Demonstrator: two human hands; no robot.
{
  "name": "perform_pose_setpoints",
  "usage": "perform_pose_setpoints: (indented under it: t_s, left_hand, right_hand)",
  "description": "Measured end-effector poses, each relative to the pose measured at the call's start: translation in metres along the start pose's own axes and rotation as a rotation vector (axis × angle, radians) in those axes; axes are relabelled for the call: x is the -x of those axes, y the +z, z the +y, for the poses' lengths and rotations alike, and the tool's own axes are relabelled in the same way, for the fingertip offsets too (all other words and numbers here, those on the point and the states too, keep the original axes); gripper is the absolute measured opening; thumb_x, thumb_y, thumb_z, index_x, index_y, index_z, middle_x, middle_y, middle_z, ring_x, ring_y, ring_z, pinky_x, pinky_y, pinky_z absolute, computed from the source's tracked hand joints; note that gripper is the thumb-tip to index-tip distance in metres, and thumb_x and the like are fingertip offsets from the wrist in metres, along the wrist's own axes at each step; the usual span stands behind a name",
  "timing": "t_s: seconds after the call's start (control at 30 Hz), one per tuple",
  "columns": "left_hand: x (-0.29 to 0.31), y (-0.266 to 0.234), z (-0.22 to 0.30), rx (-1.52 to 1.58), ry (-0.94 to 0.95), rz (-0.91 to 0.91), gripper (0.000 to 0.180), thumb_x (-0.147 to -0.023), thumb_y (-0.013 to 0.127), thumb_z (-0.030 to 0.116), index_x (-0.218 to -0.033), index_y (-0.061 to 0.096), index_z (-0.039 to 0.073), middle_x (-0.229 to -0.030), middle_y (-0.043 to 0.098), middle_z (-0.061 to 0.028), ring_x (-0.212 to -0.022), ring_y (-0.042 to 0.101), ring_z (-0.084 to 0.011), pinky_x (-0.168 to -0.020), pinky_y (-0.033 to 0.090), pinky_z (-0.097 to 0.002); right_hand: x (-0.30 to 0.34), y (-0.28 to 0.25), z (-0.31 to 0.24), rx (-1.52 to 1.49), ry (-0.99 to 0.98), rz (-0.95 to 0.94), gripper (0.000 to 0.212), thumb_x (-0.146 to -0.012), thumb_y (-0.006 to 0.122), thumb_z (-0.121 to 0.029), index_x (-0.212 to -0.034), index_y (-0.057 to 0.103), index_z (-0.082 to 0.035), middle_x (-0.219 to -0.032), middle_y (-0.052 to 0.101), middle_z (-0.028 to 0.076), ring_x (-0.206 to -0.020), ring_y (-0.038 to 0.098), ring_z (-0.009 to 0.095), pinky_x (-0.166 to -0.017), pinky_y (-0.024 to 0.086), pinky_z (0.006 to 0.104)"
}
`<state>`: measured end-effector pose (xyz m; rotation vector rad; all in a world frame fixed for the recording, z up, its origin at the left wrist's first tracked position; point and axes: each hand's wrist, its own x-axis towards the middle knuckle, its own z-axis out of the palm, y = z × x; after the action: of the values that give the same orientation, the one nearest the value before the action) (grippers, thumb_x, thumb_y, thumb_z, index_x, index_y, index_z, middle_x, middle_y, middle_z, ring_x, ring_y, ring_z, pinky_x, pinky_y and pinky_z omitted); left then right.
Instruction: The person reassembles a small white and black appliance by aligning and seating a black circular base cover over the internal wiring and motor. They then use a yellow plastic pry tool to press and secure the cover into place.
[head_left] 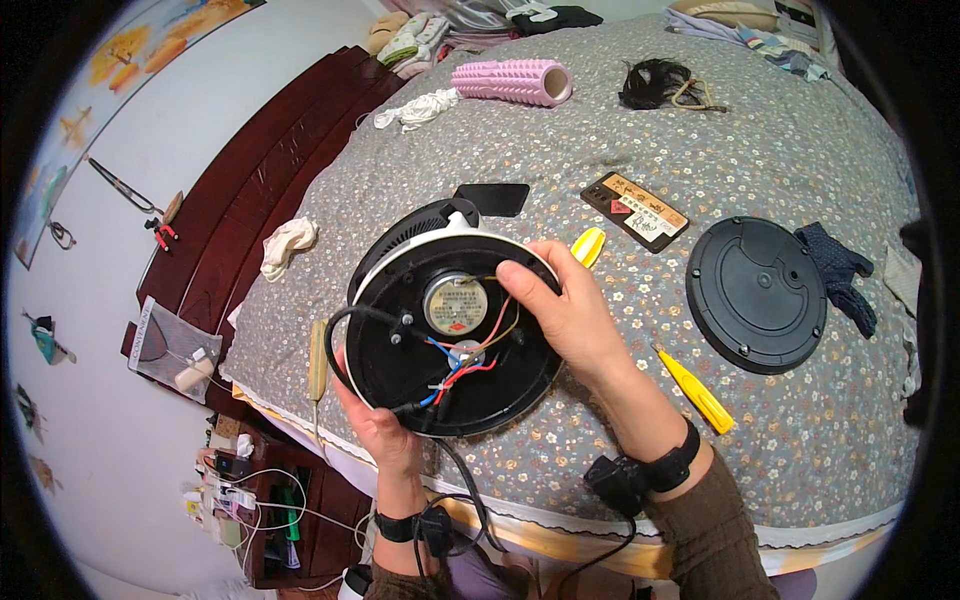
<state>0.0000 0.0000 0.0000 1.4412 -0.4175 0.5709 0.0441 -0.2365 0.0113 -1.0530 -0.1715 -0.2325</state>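
Note:
Both hands hold a round appliance base (400, 270) tilted so its opened underside faces me. Inside its white rim lie a silver disc with a label (456, 304) and several red, blue, yellow and black wires (450, 375). Behind it shows a black slotted grille (425, 222). My left hand (385, 435) is closed around the lower left rim, its fingers mostly hidden. My right hand (570, 305) grips the right rim, thumb over the edge beside a yellow wire, other fingers behind. To the right lie a round black cover (757, 295) and a yellow-handled screwdriver (695, 390).
On the flowered bedspread lie a pink foam roller (510, 82), a dark flat box (637, 211), a black flat slab (493, 200), a yellow-handled object (588, 247), a dark knitted glove (840, 280) and white cloths (288, 247). A wooden headboard (240, 200) stands left. Black cords hang below my hands.

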Motion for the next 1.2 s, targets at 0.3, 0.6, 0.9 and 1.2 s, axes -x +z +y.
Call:
perform_pose_setpoints:
  t_s: [0.3, 0.6, 0.9, 1.2]
  left_hand:
    - [0.019, -0.001, -0.006, 0.009, -0.002, 0.044, 0.114, -0.073, 0.083, 0.059, -0.158, 0.024, 0.011, -0.156, 0.040, -0.0092, -0.140, 0.044, -0.0245, -0.117, 0.039, -0.0428]
    - [0.022, 0.001, -0.009, 0.065, 0.009, 0.026, 0.104, -0.078, 0.083, 0.053, -0.156, 0.029, 0.010, -0.153, 0.043, -0.0093, -0.139, 0.046, -0.0243, -0.116, 0.041, -0.0424]
    - [0.023, 0.003, -0.010, 0.050, 0.012, 0.018, 0.100, -0.081, 0.080, 0.054, -0.155, 0.030, 0.008, -0.152, 0.045, -0.0119, -0.138, 0.048, -0.0263, -0.114, 0.042, -0.0429]
    - [0.023, 0.001, -0.011, 0.055, 0.012, 0.020, 0.102, -0.080, 0.083, 0.052, -0.155, 0.031, 0.009, -0.153, 0.045, -0.0115, -0.138, 0.048, -0.0254, -0.114, 0.042, -0.0423]
  right_hand:
    - [0.006, -0.001, 0.000, 0.048, 0.043, 0.002, 0.045, -0.085, 0.083, -0.033, -0.105, 0.059, 0.000, -0.092, 0.067, 0.007, -0.083, 0.063, 0.011, -0.073, 0.053, 0.0270]
    - [0.008, -0.008, -0.004, -0.015, 0.022, -0.037, 0.054, -0.079, 0.087, -0.030, -0.115, 0.060, 0.000, -0.104, 0.065, 0.007, -0.093, 0.063, 0.015, -0.082, 0.052, 0.0301]
    - [0.012, -0.026, -0.026, 0.615, -0.595, -0.074, 0.011, -0.075, 0.079, -0.006, -0.085, 0.074, -0.007, -0.110, 0.060, 0.009, -0.106, 0.056, 0.028, -0.092, 0.046, 0.0369]
    - [0.015, -0.019, -0.026, 0.561, -0.539, -0.098, 0.011, -0.075, 0.078, -0.005, -0.085, 0.071, -0.005, -0.110, 0.060, 0.010, -0.108, 0.056, 0.029, -0.095, 0.044, 0.0385]
